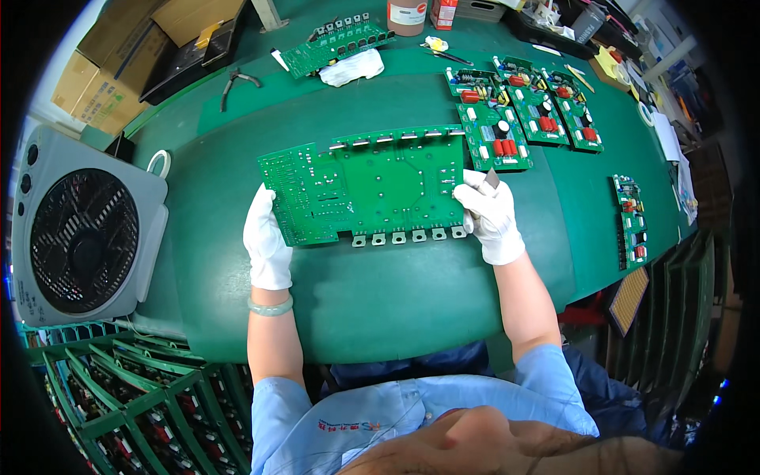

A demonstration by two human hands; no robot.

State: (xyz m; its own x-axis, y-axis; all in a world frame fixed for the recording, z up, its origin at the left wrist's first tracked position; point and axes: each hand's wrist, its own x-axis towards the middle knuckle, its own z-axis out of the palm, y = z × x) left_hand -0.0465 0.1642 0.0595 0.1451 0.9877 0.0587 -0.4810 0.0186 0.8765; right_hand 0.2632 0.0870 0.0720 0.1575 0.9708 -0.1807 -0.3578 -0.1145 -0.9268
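Observation:
A large green circuit board (388, 186) is held up between my hands, its solder side facing me. Metal-tabbed transistors line its near and far edges. My left hand (267, 241), in a white glove, grips the board's left end. The right end is held by my right hand (491, 218), gloved too. From between the right hand's fingers a small flat grey metal piece (492, 178) sticks up; its lower part is hidden. The components under the board are out of sight.
Several assembled boards (495, 119) lie at the right, one (631, 222) farther out. Another board (336, 47) rests by a white cloth (352, 68) at the back. Pliers (236, 85), a tape roll (159, 163) and a grey fan (87, 229) are left. Green racks (150, 404) stand below.

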